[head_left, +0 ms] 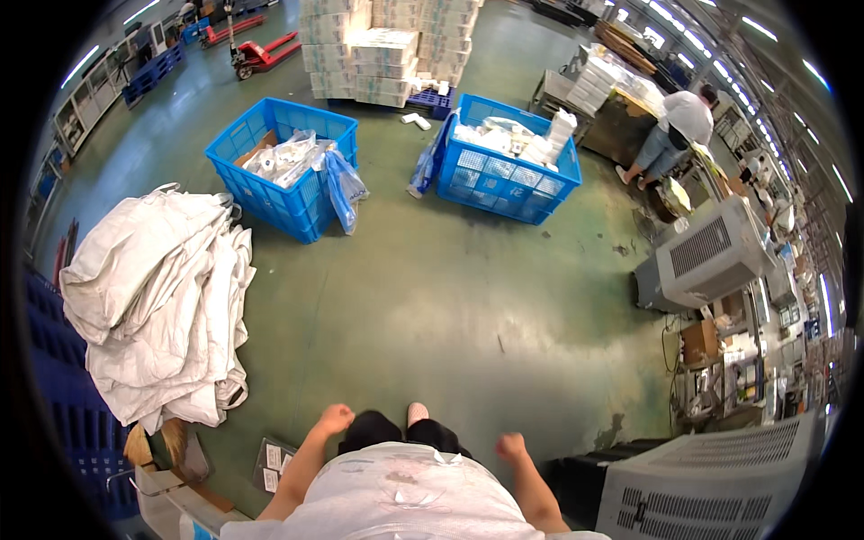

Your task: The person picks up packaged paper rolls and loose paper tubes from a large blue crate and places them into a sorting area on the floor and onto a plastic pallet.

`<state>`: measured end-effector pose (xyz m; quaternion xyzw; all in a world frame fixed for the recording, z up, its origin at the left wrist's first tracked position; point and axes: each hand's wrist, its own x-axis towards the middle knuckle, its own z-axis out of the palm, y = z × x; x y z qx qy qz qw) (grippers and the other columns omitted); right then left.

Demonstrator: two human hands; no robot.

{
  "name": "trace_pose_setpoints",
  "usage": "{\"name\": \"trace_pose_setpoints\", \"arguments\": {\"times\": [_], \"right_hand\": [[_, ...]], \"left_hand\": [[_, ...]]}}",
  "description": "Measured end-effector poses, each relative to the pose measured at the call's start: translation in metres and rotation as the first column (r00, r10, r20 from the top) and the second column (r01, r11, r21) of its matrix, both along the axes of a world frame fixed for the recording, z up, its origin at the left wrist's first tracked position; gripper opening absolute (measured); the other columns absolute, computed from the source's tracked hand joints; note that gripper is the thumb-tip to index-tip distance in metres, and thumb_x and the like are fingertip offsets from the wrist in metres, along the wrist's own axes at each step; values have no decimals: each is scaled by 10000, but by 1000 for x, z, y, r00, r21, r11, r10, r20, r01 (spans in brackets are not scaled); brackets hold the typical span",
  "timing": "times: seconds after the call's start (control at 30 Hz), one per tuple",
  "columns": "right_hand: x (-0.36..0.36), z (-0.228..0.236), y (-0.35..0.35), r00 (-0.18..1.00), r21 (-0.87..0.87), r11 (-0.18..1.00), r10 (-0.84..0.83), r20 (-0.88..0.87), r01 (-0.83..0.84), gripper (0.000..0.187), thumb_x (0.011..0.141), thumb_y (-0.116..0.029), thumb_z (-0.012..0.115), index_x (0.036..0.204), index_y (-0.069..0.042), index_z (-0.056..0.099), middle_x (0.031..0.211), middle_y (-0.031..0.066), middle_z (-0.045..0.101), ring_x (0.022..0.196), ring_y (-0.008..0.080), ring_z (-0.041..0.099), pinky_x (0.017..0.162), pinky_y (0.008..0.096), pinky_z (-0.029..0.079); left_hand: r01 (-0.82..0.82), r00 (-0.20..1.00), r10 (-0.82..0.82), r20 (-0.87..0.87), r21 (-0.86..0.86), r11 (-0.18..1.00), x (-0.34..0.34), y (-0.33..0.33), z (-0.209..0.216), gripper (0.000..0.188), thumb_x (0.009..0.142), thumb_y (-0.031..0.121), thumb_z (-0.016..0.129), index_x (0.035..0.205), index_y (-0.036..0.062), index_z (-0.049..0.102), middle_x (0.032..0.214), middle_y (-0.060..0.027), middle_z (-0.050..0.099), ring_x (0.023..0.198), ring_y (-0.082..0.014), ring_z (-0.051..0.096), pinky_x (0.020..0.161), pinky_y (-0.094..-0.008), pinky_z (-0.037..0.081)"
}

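My left hand (pixel 337 418) hangs in front of my left hip with its fingers curled in, and nothing shows in it. On the other side my right hand (pixel 511 446) is also closed, held out from my body over the floor. Neither hand touches anything. A big heap of white woven sacks (pixel 166 288) lies to the left, beyond my left hand. Ahead stand two blue plastic crates: the left crate (pixel 279 202) contains clear bags of white items, and the right crate (pixel 504 184) is filled with small white packages.
Wrapped bundles (pixel 387 58) are stacked on a blue pallet far ahead, near a red pallet jack (pixel 261 56). Grey air coolers (pixel 711 256) (pixel 711 486) flank the right side. A person (pixel 679 130) bends over a bench at far right. Brooms (pixel 166 441) stand at lower left.
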<state>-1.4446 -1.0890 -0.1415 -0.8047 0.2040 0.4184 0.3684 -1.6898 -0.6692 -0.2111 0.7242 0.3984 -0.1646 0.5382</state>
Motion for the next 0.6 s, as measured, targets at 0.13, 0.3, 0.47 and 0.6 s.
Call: {"name": "trace_pose_setpoints", "arguments": {"times": [0.13, 0.3, 0.47, 0.6], "right_hand": [[194, 31, 192, 790, 2, 859, 470, 393, -512, 263, 764, -201, 539, 869, 15, 648, 687, 107, 643, 577, 176, 592, 571, 301, 476], [348, 17, 372, 892, 331, 850, 300, 337, -411, 271, 830, -158, 541, 1026, 17, 606, 803, 97, 643, 715, 153, 615, 614, 289, 498], [393, -50, 386, 915, 91, 911, 397, 72, -403, 236, 807, -165, 532, 937, 1, 639, 733, 95, 641, 688, 159, 626, 583, 290, 496], [366, -113, 337, 822, -22, 823, 564, -85, -567, 141, 739, -139, 551, 780, -41, 643, 765, 122, 650, 646, 252, 636, 623, 349, 519]], "left_hand": [[-184, 980, 186, -73, 33, 982, 30, 38, 27, 212, 738, 233, 596, 661, 40, 638, 595, -88, 625, 524, -174, 584, 510, -340, 464], [-291, 872, 242, -425, -54, 955, 31, 124, 1, 178, 732, 174, 567, 619, 45, 616, 569, -82, 600, 507, -171, 570, 483, -329, 452], [-215, 883, 199, -425, 12, 977, 184, 302, -3, 172, 727, 115, 537, 578, 50, 594, 544, -77, 575, 490, -168, 557, 456, -318, 440], [-356, 932, 358, 57, -38, 934, 438, 469, 46, 132, 728, 39, 508, 619, 57, 580, 542, -48, 551, 464, -146, 519, 421, -287, 406]]}}
